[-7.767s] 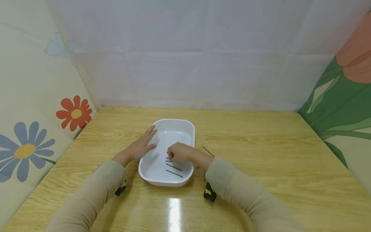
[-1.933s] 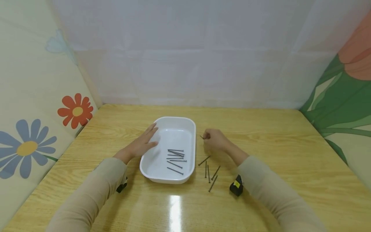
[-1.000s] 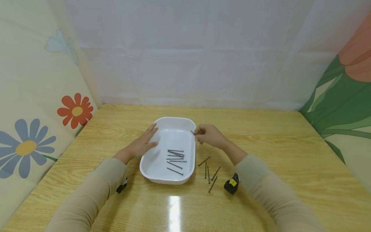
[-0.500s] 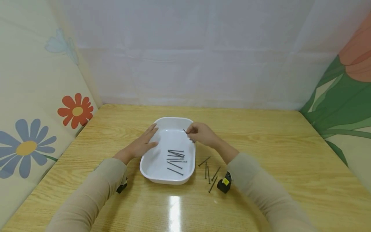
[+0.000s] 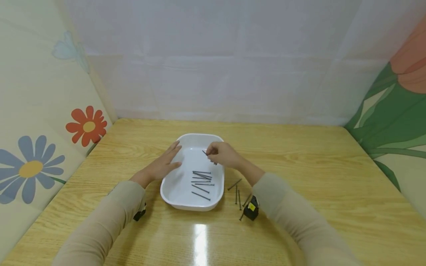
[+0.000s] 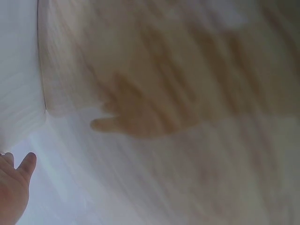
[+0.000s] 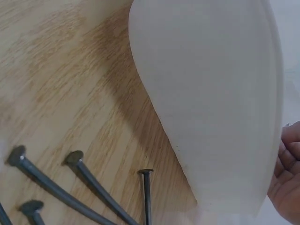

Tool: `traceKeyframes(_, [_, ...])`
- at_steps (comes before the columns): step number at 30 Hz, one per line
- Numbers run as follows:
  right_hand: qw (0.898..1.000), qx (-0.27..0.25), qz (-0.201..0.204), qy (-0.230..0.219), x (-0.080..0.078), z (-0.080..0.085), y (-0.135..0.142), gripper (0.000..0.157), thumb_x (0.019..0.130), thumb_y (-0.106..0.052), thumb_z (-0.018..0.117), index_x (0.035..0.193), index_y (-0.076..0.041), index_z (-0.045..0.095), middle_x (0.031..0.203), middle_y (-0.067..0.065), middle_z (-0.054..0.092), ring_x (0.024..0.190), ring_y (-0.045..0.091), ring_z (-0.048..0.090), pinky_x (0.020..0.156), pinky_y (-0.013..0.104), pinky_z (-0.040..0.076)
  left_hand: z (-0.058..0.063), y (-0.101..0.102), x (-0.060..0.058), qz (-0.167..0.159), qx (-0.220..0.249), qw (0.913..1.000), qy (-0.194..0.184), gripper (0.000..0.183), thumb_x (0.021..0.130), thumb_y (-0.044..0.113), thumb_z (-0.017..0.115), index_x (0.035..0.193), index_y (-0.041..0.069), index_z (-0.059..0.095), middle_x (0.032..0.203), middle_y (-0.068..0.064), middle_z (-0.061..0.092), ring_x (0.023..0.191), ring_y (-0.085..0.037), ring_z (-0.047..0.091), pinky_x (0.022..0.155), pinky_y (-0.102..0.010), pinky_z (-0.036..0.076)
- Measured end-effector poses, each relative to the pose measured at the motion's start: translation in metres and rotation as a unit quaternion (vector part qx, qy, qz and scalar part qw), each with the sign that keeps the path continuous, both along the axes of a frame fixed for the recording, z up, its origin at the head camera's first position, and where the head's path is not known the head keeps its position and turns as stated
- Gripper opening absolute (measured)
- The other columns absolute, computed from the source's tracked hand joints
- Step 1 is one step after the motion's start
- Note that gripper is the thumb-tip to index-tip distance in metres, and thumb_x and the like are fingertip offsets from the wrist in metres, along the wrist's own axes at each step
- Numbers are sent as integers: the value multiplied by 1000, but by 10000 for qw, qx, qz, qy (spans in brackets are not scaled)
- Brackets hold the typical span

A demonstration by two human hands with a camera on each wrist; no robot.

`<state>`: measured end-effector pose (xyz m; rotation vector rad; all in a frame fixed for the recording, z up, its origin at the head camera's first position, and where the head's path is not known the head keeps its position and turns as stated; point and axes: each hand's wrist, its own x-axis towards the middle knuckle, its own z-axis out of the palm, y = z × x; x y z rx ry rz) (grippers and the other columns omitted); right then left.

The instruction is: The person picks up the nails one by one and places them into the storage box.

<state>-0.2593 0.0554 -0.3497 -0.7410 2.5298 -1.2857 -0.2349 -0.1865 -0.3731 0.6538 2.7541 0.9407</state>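
A white plastic tray (image 5: 184, 168) stands on the table with several dark nails (image 5: 201, 196) lying in a rough row on its floor. My left hand (image 5: 161, 167) rests on the tray's left rim, fingers straight; the left wrist view shows part of that hand (image 6: 13, 194) at its lower left corner. Over the right side of the tray, my right hand (image 5: 224, 153) pinches a nail (image 5: 204, 152) between thumb and fingers, its tip pointing left. In the right wrist view this hand (image 7: 288, 183) is partly hidden behind the tray wall (image 7: 211, 103).
Several loose nails (image 5: 236, 194) lie on the wooden table (image 5: 299, 162) right of the tray, some partly covered by the black wrist camera (image 5: 251, 209). Their heads show large in the right wrist view, one nail (image 7: 147, 194) near the tray. A white cloth (image 5: 213, 88) hangs behind.
My right hand has carried the nail from the table leftward over the tray's right rim. More nails lie in the tray than in the oldest frame. My left hand has stayed at the rim.
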Motion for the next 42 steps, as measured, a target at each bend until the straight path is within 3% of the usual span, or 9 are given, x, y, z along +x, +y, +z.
traceKeyframes(7, [9983,472,187,296,-5,-4,-14,7,78,0,55,84,2,58,72,7,58,57,13,53,51,22,46,0,1,0,-15,46,10000,-38,59,92,23,39,139,7,9,144,-3,-8,129,-26,-3,100,-49,8])
traceKeyframes(11, [9943,744,280,714,-7,-7,-23,5,75,2,56,80,0,58,70,5,58,57,12,53,51,20,45,-1,0,-1,2,-55,10000,-38,59,92,24,39,139,8,8,144,-2,-8,129,-26,-3,100,-48,9])
traceKeyframes(18, [9728,1692,655,1438,-8,-12,-36,5,74,0,57,77,-4,59,70,1,56,68,12,50,62,21,42,1,-1,-1,6,-148,9999,2,59,92,25,39,139,7,8,144,-3,-7,129,-26,-2,100,-48,9])
traceKeyframes(21, [9645,2121,774,1367,-7,-12,-39,6,75,-1,57,76,-6,60,70,-1,55,68,12,49,63,23,41,2,-1,-1,12,-153,9999,-17,59,92,25,38,139,7,8,144,-3,-8,129,-26,-2,100,-48,9])
traceKeyframes(28, [9589,2474,906,1053,-8,-13,-42,8,75,-2,57,73,-8,62,74,0,60,72,12,52,69,24,42,-2,-1,-2,-39,-148,9998,127,59,92,24,39,139,6,10,144,-3,-6,129,-26,0,100,-47,10])
traceKeyframes(42, [9439,2902,939,1265,-10,-17,-43,9,71,-3,57,67,-10,61,71,1,59,68,13,50,65,25,41,-3,-2,-2,-38,-51,9999,88,59,92,24,40,139,6,10,144,-2,-7,129,-26,0,100,-47,12])
